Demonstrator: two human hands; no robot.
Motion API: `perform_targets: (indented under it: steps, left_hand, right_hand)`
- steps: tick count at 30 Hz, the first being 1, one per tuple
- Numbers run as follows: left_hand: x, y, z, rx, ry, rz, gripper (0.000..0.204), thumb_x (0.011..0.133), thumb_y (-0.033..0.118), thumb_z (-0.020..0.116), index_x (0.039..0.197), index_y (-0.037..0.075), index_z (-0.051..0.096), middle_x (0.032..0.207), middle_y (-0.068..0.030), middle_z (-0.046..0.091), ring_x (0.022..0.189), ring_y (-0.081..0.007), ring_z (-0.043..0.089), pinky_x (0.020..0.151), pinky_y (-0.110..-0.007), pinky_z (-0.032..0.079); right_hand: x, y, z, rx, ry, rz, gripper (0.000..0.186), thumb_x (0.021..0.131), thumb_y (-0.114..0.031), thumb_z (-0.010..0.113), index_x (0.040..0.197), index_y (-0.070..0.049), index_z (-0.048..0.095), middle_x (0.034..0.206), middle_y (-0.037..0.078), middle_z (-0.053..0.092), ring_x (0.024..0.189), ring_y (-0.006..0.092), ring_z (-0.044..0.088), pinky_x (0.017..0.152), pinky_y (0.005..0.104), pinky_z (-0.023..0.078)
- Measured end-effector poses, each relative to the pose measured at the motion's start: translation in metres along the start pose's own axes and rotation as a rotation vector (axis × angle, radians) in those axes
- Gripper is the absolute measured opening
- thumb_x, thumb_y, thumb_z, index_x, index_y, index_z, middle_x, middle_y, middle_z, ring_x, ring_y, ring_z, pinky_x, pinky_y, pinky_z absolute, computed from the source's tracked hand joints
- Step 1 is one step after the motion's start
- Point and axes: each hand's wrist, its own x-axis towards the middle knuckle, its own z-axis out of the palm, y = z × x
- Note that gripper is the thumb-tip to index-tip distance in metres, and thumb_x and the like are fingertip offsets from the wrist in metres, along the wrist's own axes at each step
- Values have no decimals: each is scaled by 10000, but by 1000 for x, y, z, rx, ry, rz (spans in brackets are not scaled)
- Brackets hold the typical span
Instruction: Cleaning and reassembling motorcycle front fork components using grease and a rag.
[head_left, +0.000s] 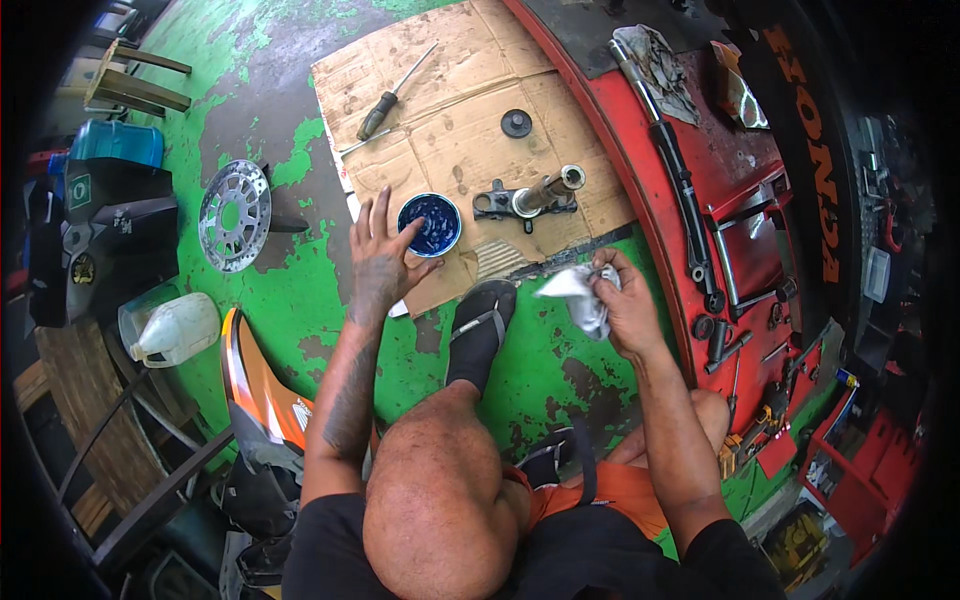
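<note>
My left hand (385, 252) is spread over the left side of a round tin (459, 212) of blue grease (441, 234). One fingertip lies over the grease; whether it touches the grease I cannot tell. To the right, my right hand (628, 305) is closed round a crumpled white rag (585, 310), which hangs out to the left of the fingers. Between and beyond my hands, a steering stem (546, 193) with a dark clamp plate lies on the brown cardboard (465, 110). Behind it sits a round black cap (516, 123).
A screwdriver (378, 115) lies on the cardboard's far left. A red workbench (650, 170) on the right carries a black-and-chrome bar (672, 155) and several tools. At left are a brake disc (235, 216), a white jug (180, 331) and an orange fairing (270, 385).
</note>
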Motion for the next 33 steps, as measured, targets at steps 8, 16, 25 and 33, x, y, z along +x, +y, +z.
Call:
perform_targets:
  steps: [8,16,25,33]
  left_hand:
    - [31,-6,-9,92,-326,139,549,643,612,836,962,165,811,1634,-128,279,1492,-409,243,1164,-597,257]
    - [-1,37,-17,-285,-27,-107,573,774,344,832,1233,92,598,1468,-170,448,1355,-407,424,1088,-498,409]
    - [-28,29,38,-509,-88,-46,602,847,217,727,1400,107,518,1381,-184,501,1326,-387,455,1122,-486,388]
    - [40,64,52,-825,40,-22,515,818,165,700,1317,107,584,1439,-186,449,1375,-407,384,1151,-497,346]
  right_hand:
    - [6,-53,-5,-66,33,-153,271,893,-33,509,1135,-37,631,950,-10,594,747,27,490,685,204,397]
    - [44,-104,35,-836,60,-791,289,968,-262,636,1103,-7,660,1110,131,620,1055,257,619,935,343,473]
    - [97,-105,89,-1043,-102,-675,198,946,-147,571,1103,-60,656,1073,127,682,1014,308,673,885,408,524]
    - [90,-88,89,-824,-65,-566,310,928,-11,463,1192,-48,621,1080,143,680,1009,281,679,879,382,522]
